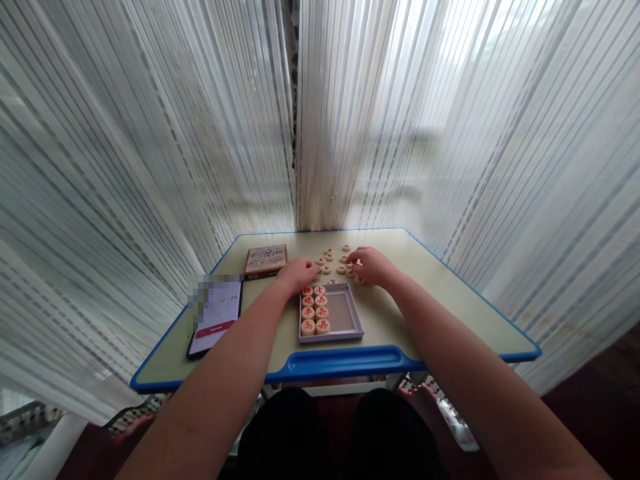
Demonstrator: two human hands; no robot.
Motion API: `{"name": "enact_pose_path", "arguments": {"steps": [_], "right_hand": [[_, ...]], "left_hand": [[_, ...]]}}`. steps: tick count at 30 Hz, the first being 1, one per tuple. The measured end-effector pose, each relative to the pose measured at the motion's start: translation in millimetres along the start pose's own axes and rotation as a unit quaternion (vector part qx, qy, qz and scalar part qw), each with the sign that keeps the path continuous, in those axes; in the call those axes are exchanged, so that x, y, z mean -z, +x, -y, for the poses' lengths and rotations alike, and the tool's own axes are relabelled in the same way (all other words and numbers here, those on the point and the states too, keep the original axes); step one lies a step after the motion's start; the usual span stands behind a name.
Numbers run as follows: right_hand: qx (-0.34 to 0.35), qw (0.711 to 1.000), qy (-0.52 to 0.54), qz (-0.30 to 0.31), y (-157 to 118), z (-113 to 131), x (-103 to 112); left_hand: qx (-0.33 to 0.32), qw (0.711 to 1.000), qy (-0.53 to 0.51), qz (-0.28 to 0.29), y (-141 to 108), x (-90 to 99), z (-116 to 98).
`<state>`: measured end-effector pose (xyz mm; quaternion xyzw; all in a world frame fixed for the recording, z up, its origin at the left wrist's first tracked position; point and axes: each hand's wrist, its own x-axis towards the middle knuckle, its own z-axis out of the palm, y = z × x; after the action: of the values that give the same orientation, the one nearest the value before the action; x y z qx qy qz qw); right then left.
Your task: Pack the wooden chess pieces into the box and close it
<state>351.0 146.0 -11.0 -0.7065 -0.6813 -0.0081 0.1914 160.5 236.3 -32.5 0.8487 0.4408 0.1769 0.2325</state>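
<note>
A shallow pale box (356,313) lies near the table's front edge. Two columns of round wooden Chinese chess pieces (322,313) with red characters fill its left side; the bare floor shows on the right. My left hand (299,273) is at the box's back left corner, its fingers closed at a piece that they partly hide. Beyond the box, loose Chinese chess pieces (329,256) lie scattered on the table. Among them, my right hand (371,265) has its thumb and fingers bent round a piece (350,265), with others close beside it.
A flat box with a printed lid (267,259) lies at the back left. In front of it a tablet or phone (220,317) with a lit screen rests near the left edge. The pale table (450,313) has a blue rim and a blue front tray (345,361). Striped curtains hang behind.
</note>
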Motion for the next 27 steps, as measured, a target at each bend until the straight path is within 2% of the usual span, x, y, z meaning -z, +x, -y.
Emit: {"name": "enact_pose_path", "arguments": {"steps": [3,5,14,20,27], "right_hand": [[0.004,0.998,0.0,0.056,-4.0,2.3,4.8],[0.009,0.997,-0.002,0.071,-6.0,3.0,6.3],[0.009,0.997,-0.039,0.071,-6.9,2.6,1.8],[0.006,0.996,-0.084,0.042,-3.8,3.5,-1.5],[0.016,0.997,-0.047,0.062,-5.3,6.1,5.0]], "left_hand": [[-0.004,1.0,0.006,-0.021,-0.1,0.5,-0.2],[0.0,1.0,0.006,-0.015,-0.3,0.5,-0.4],[0.015,0.999,0.035,0.01,-3.0,1.6,-4.1],[0.017,0.999,0.04,0.017,-2.6,2.6,-4.0],[0.024,0.998,0.046,0.021,-2.3,3.0,-4.5]]}}
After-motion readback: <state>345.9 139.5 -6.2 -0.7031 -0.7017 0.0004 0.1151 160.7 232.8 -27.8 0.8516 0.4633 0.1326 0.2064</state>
